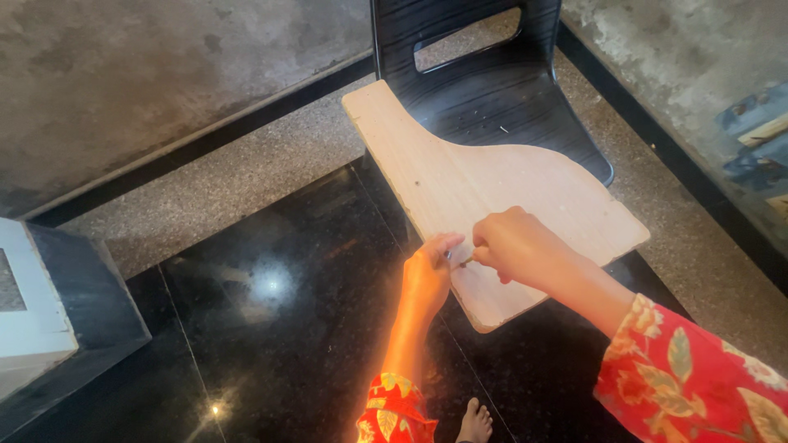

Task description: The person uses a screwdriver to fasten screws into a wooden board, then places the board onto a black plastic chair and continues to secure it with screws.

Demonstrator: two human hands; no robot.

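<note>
Beyond my work stands a black chair (501, 98), its seat toward the grey concrete wall (123, 74), with speckled stone flooring (246, 172) left of the chair, glossy black tiles (271, 328) nearer me and a white-topped block (37, 303) far left.

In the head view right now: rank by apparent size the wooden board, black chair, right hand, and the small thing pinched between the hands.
1. Wooden board
2. Black chair: partly hidden by the board and cut off at the top, so its rank against the board is unsure.
3. Right hand
4. Small pinched object, too small to identify.
</note>
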